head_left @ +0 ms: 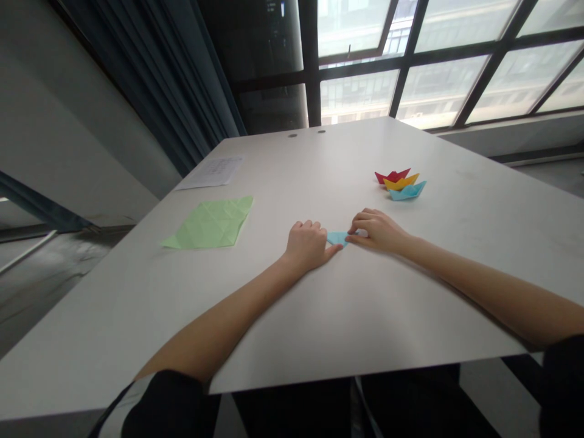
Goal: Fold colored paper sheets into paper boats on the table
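A small light-blue folded paper (338, 238) lies on the white table between my two hands. My left hand (311, 244) grips its left end, fingers curled and the thumb stretched along the near edge. At the right end, my right hand (375, 230) holds the paper between thumb and fingers. Beyond my right hand stand three folded paper boats close together: a red one (393, 177), a yellow one (401, 182) and a light-blue one (409, 191).
Creased green paper sheets (212, 224) lie on the left of the white table (292, 322). Behind them is a printed white sheet (211, 173) near the left edge. A blue curtain (182, 79) and large windows stand past the table.
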Tool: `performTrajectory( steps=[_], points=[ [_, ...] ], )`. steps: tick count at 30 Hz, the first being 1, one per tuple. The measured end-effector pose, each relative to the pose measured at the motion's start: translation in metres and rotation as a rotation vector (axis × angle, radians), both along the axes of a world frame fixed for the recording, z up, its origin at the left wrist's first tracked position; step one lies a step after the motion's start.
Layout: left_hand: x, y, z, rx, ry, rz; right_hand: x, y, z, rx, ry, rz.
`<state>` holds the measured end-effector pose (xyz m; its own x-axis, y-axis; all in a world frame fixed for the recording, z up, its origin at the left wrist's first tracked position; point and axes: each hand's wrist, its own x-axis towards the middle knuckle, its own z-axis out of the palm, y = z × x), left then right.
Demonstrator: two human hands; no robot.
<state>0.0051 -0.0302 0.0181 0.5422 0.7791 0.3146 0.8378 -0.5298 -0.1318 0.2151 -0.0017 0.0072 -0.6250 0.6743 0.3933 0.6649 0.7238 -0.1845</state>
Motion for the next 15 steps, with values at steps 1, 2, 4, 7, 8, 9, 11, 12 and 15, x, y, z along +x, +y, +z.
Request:
performTrajectory(
  steps=[1,2,4,7,8,9,11,12,15],
  points=[
    [0.0000,-0.0004,-0.0001,0.014,0.000,0.017,0.0005,0.0002,-0.0004,-0.002,-0.002,-0.012],
    [0.0000,-0.0009,-0.0002,0.025,-0.002,0.032,0.0009,0.0005,-0.0011,-0.004,-0.005,-0.022],
    [-0.0002,-0.0014,-0.0005,0.039,-0.009,0.054,0.0016,0.0010,-0.0028,-0.010,-0.007,-0.037],
    [-0.0014,-0.0010,-0.0019,0.032,-0.031,0.062,0.0012,0.0010,-0.0050,-0.033,-0.005,-0.029],
    [-0.0020,-0.0005,-0.0027,0.024,-0.042,0.064,0.0006,0.0009,-0.0055,-0.042,0.001,-0.017],
    [-0.0026,0.0002,-0.0036,0.012,-0.053,0.067,0.0000,0.0008,-0.0058,-0.053,0.014,-0.005],
    [-0.0036,0.0019,-0.0054,-0.017,-0.075,0.074,-0.0014,0.0009,-0.0063,-0.088,0.055,0.014],
    [-0.0040,0.0026,-0.0060,-0.031,-0.086,0.077,-0.0020,0.0012,-0.0063,-0.114,0.078,0.014],
    [-0.0043,0.0034,-0.0053,-0.033,-0.133,0.077,-0.0029,0.0029,-0.0054,-0.235,0.133,-0.039]
  ],
)
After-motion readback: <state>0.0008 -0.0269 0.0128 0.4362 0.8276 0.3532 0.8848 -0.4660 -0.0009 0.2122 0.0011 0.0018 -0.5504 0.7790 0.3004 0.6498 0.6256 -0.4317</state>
